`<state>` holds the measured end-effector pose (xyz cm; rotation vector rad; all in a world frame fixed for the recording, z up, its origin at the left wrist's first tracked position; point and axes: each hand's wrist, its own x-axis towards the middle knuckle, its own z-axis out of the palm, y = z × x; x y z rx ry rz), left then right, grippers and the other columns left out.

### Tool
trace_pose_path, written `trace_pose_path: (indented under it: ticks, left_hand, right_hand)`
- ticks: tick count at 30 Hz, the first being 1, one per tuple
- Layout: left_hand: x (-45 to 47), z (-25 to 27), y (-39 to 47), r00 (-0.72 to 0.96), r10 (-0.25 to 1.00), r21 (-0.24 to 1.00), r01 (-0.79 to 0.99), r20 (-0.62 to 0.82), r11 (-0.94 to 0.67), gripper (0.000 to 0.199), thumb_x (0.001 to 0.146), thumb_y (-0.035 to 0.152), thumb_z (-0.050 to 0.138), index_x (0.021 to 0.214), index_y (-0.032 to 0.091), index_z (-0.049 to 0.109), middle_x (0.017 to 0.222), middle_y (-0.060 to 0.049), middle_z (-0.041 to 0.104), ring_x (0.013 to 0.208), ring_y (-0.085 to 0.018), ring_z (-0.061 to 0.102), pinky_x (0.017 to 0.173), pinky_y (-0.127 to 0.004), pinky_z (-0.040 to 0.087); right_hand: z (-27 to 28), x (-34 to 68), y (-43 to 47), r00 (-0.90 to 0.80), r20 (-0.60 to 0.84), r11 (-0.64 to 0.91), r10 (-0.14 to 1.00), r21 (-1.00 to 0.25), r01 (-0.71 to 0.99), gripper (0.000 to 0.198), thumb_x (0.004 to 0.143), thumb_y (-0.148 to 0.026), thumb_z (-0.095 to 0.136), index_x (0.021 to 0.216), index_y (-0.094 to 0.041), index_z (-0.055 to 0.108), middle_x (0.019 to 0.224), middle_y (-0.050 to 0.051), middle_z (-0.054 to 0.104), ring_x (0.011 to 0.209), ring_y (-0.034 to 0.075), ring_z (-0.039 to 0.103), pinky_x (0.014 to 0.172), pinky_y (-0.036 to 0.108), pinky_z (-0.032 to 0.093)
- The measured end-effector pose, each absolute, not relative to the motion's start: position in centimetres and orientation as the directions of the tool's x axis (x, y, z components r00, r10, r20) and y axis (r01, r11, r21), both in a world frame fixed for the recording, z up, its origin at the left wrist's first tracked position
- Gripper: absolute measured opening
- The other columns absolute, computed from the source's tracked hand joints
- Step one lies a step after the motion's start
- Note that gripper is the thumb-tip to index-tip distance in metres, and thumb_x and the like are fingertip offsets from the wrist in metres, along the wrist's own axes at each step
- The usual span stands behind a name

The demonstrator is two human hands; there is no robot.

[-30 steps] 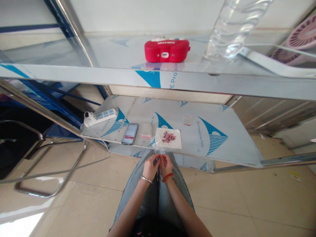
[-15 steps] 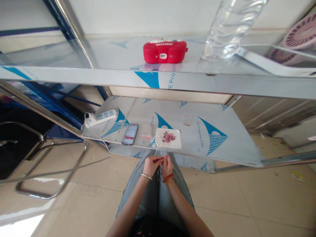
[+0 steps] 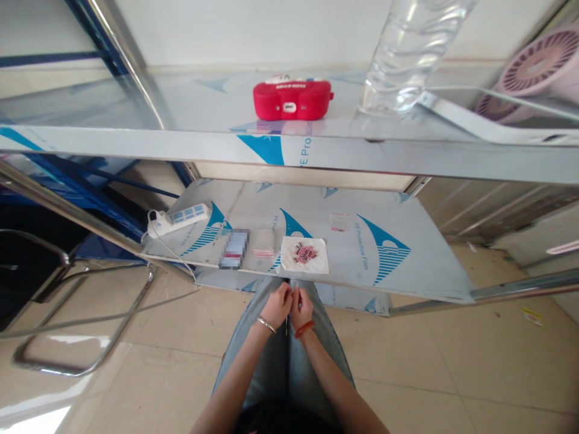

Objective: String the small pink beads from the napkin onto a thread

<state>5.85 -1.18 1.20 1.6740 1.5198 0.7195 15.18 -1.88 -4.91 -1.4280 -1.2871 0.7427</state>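
My left hand point(image 3: 277, 306), with a silver bangle at its wrist, is closed in a pinch above my lap. Close beside it, fingertips nearly touching, my right hand point(image 3: 301, 310) is also pinched closed and wears a red-orange bracelet. What the fingers hold is too small and hidden to make out. A thin pale strand point(image 3: 286, 327) hangs below the hands; which hand it comes from, I cannot tell. Just beyond them, a white cloth or tissue point(image 3: 320, 260) lies at the lower shelf's front edge, bearing a heap of small pink and dark beads point(image 3: 306, 254).
On the lower shelf point(image 3: 312, 205) are small clear bags point(image 3: 263, 243), another bag point(image 3: 338, 222), a blurred-out phone point(image 3: 234, 248) and a power strip point(image 3: 179, 220). The upper shelf holds a red case point(image 3: 292, 101), a clear bottle point(image 3: 398, 60) and a pink fan point(image 3: 538, 63).
Both hands have turned slightly and drawn their fingertips inward. The dark red bit seen at the left fingers is now hidden, and a pale strand shows below. The view has shifted slightly.
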Motion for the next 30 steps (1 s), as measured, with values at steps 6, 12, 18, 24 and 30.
trace_pose_path:
  ticks: [6,12,18,24,30]
  left_hand:
    - [6.3,1.0,-1.3,0.185,0.981,0.802,0.594,-0.057,-0.065,0.026,0.094,0.029,0.03,0.078,0.018,0.048,0.07,-0.003,0.06,0.066,-0.013,0.059,0.061,-0.022,0.04]
    - [6.7,1.2,-0.5,0.166,0.972,0.489,0.87,-0.167,-0.064,0.025,0.094,0.024,0.029,0.089,0.014,0.051,0.076,-0.008,0.064,0.072,-0.018,0.064,0.058,-0.024,0.042]
    - [7.2,1.0,-0.3,0.109,0.967,0.249,0.967,-0.229,-0.05,0.027,0.095,0.025,0.027,0.1,0.014,0.051,0.085,-0.01,0.066,0.08,-0.021,0.066,0.059,-0.025,0.045]
    - [7.1,0.2,-0.1,0.042,0.975,0.209,0.978,-0.217,0.004,0.028,0.096,0.027,0.028,0.101,0.012,0.051,0.089,-0.011,0.066,0.077,-0.021,0.067,0.057,-0.025,0.045]
    - [6.9,-0.3,-0.7,0.009,0.99,0.298,0.954,-0.14,0.034,0.028,0.096,0.029,0.027,0.095,0.014,0.051,0.083,-0.009,0.066,0.072,-0.02,0.066,0.052,-0.023,0.04]
  right_hand:
    - [-5.0,15.2,-2.0,0.248,0.226,0.123,0.942,-0.921,0.37,0.032,0.09,-0.041,0.032,0.065,-0.024,0.043,0.058,0.0,0.046,0.053,0.016,0.043,0.052,0.029,0.037]
    - [-5.3,15.0,-1.8,0.272,0.174,0.064,0.946,-0.926,0.371,0.032,0.089,-0.044,0.035,0.065,-0.025,0.044,0.056,-0.001,0.047,0.051,0.017,0.044,0.05,0.029,0.036]
    - [-6.0,15.1,-1.5,0.255,0.121,0.001,0.959,-0.905,0.425,0.035,0.088,-0.047,0.034,0.065,-0.024,0.046,0.058,0.001,0.053,0.052,0.017,0.047,0.051,0.028,0.036]
    - [-6.7,15.1,-1.4,0.253,0.092,-0.05,0.963,-0.864,0.502,0.035,0.088,-0.045,0.032,0.067,-0.023,0.05,0.059,0.002,0.057,0.052,0.018,0.05,0.051,0.028,0.036]
    - [-6.4,15.0,-1.5,0.271,0.136,-0.015,0.953,-0.872,0.489,0.032,0.088,-0.043,0.037,0.068,-0.022,0.051,0.062,0.002,0.059,0.054,0.016,0.053,0.053,0.027,0.039]
